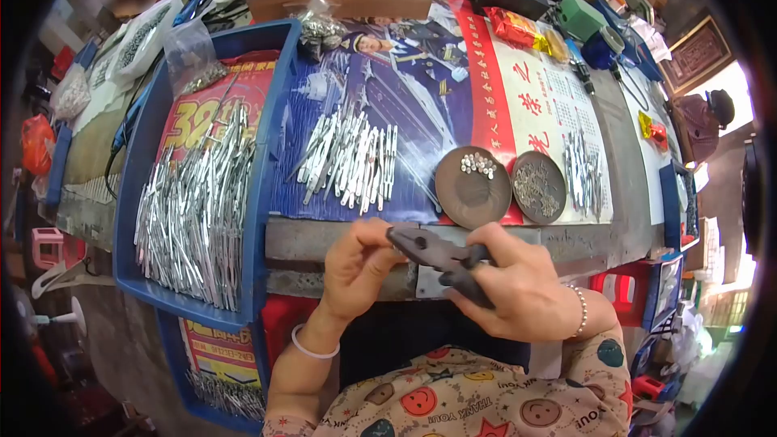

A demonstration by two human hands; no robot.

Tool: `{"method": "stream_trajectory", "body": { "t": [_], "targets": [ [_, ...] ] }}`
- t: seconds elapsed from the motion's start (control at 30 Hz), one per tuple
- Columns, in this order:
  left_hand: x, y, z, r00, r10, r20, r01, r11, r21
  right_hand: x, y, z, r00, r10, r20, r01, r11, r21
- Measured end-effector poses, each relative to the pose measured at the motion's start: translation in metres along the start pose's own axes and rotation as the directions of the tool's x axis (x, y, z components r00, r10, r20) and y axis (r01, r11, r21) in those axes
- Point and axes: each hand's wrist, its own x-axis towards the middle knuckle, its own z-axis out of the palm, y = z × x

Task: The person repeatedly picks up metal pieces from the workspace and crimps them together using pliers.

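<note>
- Pliers [441, 254] sit at 5 o'clock from the centre of my view, over the near edge of the table [295, 248], nose toward 10 o'clock
- I see the right hand [522, 283] wrapped around their handles
- At the nose, the left hand [356, 263] draws its fingertips close together; I can't tell whether they pinch anything small
- Metal strips [372, 163] lie at 11 o'clock from the pliers, with more filling a blue tray [178, 307] at 9
- Brown dishes [471, 196] of small parts [477, 164] stand at 1 and 2 o'clock
</note>
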Motion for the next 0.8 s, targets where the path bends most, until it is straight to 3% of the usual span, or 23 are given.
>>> {"method": "stream_trajectory", "body": {
  "t": [0.07,0.17,0.3,0.6,0.8],
  "targets": [
    [-0.009,0.000,0.004,0.998,-0.038,-0.053,0.035,0.998,-0.057,-0.011,-0.001,-0.004,1.000,0.017,-0.027,-0.014,0.996,0.093],
    [-0.020,0.020,0.023,0.965,-0.249,-0.085,0.215,0.932,-0.292,-0.033,0.003,0.005,0.998,0.067,0.021,-0.069,0.991,0.111],
    [-0.041,0.027,0.035,0.886,-0.458,-0.075,0.378,0.806,-0.456,-0.066,0.011,0.030,0.998,0.019,0.060,-0.026,0.991,0.129],
    [-0.081,0.018,0.065,0.789,-0.605,-0.112,0.525,0.756,-0.391,-0.112,0.016,0.046,0.999,-0.024,0.044,0.020,0.995,0.099],
    [-0.087,0.014,0.086,0.776,-0.607,-0.174,0.544,0.783,-0.302,-0.131,0.022,0.048,0.999,-0.019,0.036,0.017,0.998,0.064]
  ]
}}
